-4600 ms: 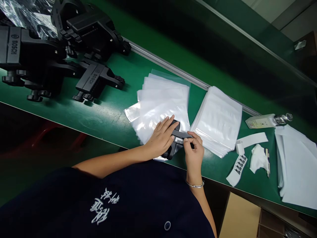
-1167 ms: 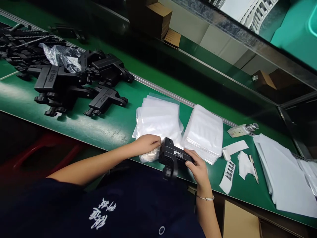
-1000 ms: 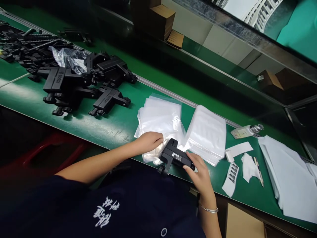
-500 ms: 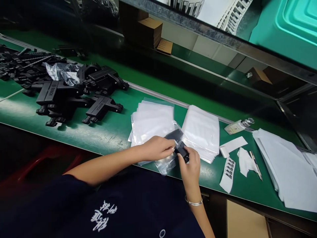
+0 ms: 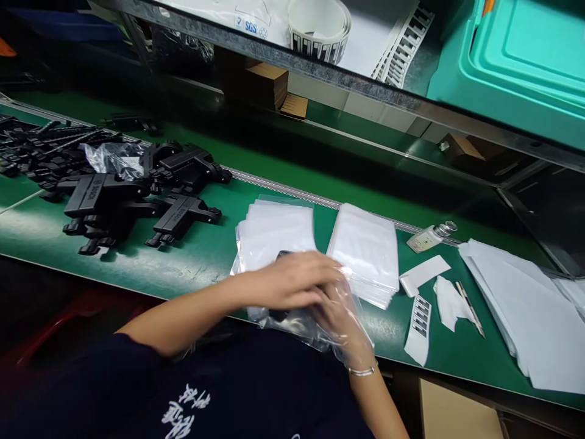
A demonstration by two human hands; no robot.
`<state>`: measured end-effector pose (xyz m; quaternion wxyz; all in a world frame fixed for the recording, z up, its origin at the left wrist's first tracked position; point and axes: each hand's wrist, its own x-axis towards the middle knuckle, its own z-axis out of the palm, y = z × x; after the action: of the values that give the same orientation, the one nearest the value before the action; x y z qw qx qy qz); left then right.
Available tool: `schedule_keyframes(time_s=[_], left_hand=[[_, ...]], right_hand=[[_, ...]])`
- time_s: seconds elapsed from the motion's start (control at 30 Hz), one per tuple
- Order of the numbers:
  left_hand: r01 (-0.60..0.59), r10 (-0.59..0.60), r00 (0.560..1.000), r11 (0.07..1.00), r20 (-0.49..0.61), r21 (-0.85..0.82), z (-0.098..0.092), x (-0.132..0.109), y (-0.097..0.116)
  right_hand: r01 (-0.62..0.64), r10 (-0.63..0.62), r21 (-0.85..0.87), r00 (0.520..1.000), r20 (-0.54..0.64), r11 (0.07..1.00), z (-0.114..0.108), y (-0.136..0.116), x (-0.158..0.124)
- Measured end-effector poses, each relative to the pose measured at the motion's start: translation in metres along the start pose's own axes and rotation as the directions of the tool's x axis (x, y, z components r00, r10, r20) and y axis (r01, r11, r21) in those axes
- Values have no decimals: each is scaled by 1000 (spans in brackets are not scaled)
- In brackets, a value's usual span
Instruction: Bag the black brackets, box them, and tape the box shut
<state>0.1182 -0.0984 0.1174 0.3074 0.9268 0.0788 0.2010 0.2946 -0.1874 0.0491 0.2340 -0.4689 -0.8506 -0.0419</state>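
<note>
A clear plastic bag (image 5: 354, 305) lies crumpled around my hands and drapes across my right wrist. My left hand (image 5: 292, 280) reaches over it, thumb and fingers closing on the plastic, slightly blurred. Underneath, my right hand (image 5: 336, 311) shows through the film; its fingers are mostly covered by the left hand. Parts of a black plastic piece (image 5: 278, 314) appear below and above my left hand, the rest hidden behind it. Directly beyond the hands is a stack of white sheet-like bags (image 5: 281, 228), with a second stack (image 5: 365, 244) to its right.
Black clamp-like parts (image 5: 178, 214) pile up at the left of the green bench. To the right are a small bottle (image 5: 429, 238), a label strip (image 5: 418, 326), a pen (image 5: 470, 308) and white sheets (image 5: 521, 305). A metal shelf edge (image 5: 365, 82) overhangs the back.
My left hand has moved over the right one, and the black piece has shifted left, now mostly hidden. The plastic bag now covers my right hand and wrist. The view has tilted upward.
</note>
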Motion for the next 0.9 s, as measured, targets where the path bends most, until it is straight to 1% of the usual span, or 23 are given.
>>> schedule_keyframes(time_s=[0.03,0.07,0.1,0.17,0.2,0.23,0.27,0.3,0.33,0.37,0.4,0.43,0.47,0.5,0.53,0.57,0.63,0.7,0.73,0.77,0.8,0.87,0.9], left_hand=[[100,-103,993,994,64,44,-13,-7,-8],[178,-188,968,981,165,71,-23,-13,-16],[231,-241,927,971,289,68,-29,-19,-22],[295,-240,840,955,487,-39,-32,-29,-32],[334,-229,820,936,525,-113,-30,-35,-35],[378,-235,821,907,520,-187,-26,-41,-37],[424,-265,836,868,481,-258,-22,-48,-39],[469,-318,849,821,421,-326,-17,-56,-40],[511,-389,851,768,352,-386,-13,-63,-41],[547,-467,837,713,284,-439,-9,-70,-42],[574,-542,811,661,221,-483,-6,-74,-42],[595,-606,777,619,170,-512,-2,-76,-41],[613,-651,747,593,137,-522,1,-76,-40],[627,-672,730,589,121,-510,5,-74,-38],[636,-674,729,604,118,-480,9,-70,-35],[641,-661,740,634,128,-434,13,-66,-31],[614,-602,785,725,147,-312,22,-59,-22],[505,-492,863,844,110,-183,31,-55,-15],[412,-406,911,901,74,-133,35,-53,-14],[317,-313,948,943,49,-101,40,-51,-14],[245,-242,969,965,37,-94,46,-48,-16],[149,-150,989,980,2,-129,61,-39,-21],[131,-134,991,981,-10,-141,70,-35,-25]], right_hand=[[56,-56,-17,998,-9,998,-6,-7,2],[124,-124,-30,992,-4,992,-12,-15,6],[197,-196,-38,980,14,980,-17,-21,10],[293,-291,-18,954,73,956,-25,-26,16],[280,-279,1,955,98,960,-28,-23,18],[217,-216,1,972,93,976,-30,-17,17],[97,-96,-15,994,56,995,-33,-8,15],[-62,62,-32,998,-17,998,-36,3,11],[-246,240,-32,963,-123,969,-40,12,6],[-408,401,11,892,-211,913,-43,19,2],[-493,497,84,828,-262,866,-46,23,-2],[-499,523,157,814,-252,852,-49,22,-3],[-442,482,211,852,-207,872,-51,16,-1],[-334,373,245,918,-133,910,-52,7,4],[-236,254,245,966,-42,940,-53,-4,11],[-197,197,218,980,20,956,-52,-14,19],[-292,270,201,954,132,935,-51,-26,34],[-309,228,325,937,264,894,-51,-24,39],[-304,189,405,935,299,862,-53,-19,35],[-290,152,480,940,305,828,-55,-13,27],[-278,141,540,949,281,794,-58,-8,15],[-278,227,611,960,162,741,-68,-1,-19],[-296,314,631,945,86,717,-75,-1,-40]])
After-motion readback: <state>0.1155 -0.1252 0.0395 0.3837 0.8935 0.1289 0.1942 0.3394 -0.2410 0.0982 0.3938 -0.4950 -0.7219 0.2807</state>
